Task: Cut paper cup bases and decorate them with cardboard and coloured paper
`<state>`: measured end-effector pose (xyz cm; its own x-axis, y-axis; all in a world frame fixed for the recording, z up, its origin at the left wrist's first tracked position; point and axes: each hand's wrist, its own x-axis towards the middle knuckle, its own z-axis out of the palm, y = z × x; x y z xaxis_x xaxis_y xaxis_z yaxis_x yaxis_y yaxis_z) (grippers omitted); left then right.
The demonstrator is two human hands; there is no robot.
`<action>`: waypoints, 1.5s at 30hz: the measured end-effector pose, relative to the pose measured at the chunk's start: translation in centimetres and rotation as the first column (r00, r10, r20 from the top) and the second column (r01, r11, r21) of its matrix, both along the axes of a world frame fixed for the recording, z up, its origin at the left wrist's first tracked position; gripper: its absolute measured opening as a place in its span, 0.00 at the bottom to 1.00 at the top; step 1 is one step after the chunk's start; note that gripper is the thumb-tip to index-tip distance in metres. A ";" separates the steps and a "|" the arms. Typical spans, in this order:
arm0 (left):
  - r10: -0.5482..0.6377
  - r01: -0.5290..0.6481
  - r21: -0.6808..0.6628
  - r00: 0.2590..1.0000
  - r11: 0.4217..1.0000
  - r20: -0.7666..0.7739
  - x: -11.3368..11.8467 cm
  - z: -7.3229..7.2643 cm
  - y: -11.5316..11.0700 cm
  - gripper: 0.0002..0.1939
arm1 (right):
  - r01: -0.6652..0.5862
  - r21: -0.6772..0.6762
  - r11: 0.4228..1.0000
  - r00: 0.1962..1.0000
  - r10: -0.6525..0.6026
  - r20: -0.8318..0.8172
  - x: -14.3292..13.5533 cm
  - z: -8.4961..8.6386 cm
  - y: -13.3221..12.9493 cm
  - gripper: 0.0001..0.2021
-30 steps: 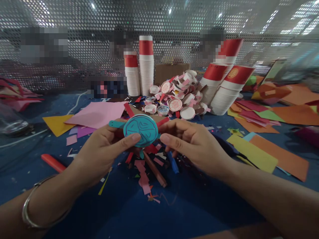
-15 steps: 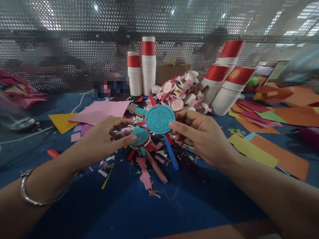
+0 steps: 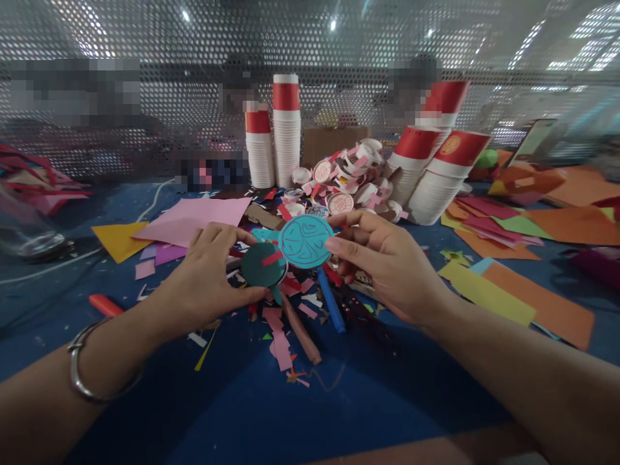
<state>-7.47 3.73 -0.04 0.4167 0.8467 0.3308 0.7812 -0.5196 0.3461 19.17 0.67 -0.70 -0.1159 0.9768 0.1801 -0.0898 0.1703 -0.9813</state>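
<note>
My right hand (image 3: 382, 258) pinches a bright blue paper disc (image 3: 305, 241) by its right edge, thumb in front. Dark curved lines are drawn on the disc's face. To its left, my left hand (image 3: 208, 271) grips a darker teal round piece (image 3: 261, 266) between thumb and fingers. A short red strip lies across that piece, and a teal tab sticks out below it. The blue disc overlaps the teal piece's right side in view. Under the hands, a blue marker (image 3: 332, 303) and a brownish-pink stick (image 3: 301, 329) lie among paper scraps.
White-and-red paper cup stacks (image 3: 287, 129) stand behind, with more leaning stacks (image 3: 445, 174) at right. Between them is a heap of cut cup bottoms (image 3: 356, 171). Pink paper (image 3: 194, 218) lies left, orange and yellow sheets (image 3: 537, 303) right. A red marker (image 3: 105, 305) lies near my left wrist.
My left hand has turned the teal piece so its flat face, with the red strip, faces me. The blue disc in my right hand has shifted slightly left and down.
</note>
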 end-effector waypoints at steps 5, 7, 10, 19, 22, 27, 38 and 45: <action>0.051 -0.039 -0.080 0.987 0.996 0.155 0.8 0.7 -1.4 0.29 | 0.009 -0.033 0.999 1.000 -0.010 -0.023 0.0 0.0 0.0 0.18; 0.050 -0.021 -0.121 0.968 0.992 0.247 1.0 0.7 -1.7 0.28 | -0.001 -0.064 0.998 1.000 0.000 -0.023 -0.1 0.1 -0.1 0.18; 0.009 0.074 -0.181 0.910 0.981 0.415 1.2 0.4 -2.1 0.29 | -0.019 -0.098 0.995 1.000 0.017 -0.025 -0.1 0.1 -0.2 0.17; -0.006 0.339 -0.344 0.720 0.875 0.694 1.8 0.3 -2.5 0.31 | -0.079 -0.103 0.992 0.996 0.075 -0.039 -0.6 -0.2 -0.3 0.15; -0.006 0.370 -0.367 0.712 0.854 0.702 1.9 0.2 -2.5 0.32 | -0.095 -0.118 0.988 0.995 0.090 -0.046 -0.8 -0.1 -0.3 0.14; -0.042 0.402 -0.339 0.695 0.851 0.718 2.3 0.5 -2.9 0.29 | -0.133 -0.153 0.979 0.990 0.125 -0.062 -0.9 0.2 -0.5 0.14; -0.077 0.441 -0.320 0.677 0.838 0.732 3.1 1.0 -3.5 0.25 | -0.285 -0.234 0.930 0.949 0.239 -0.207 -0.9 0.2 -0.5 0.15; -0.049 0.540 -0.374 0.614 0.754 0.788 2.6 1.0 -3.9 0.27 | -0.339 -0.186 0.922 0.930 0.300 -0.212 -0.7 0.0 -0.5 0.13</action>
<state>-4.91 -0.13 0.93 0.5226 0.8347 0.1736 0.0000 -0.2036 0.9791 18.51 0.18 -0.74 -0.4141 0.9101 0.0157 -0.2782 -0.1101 -0.9542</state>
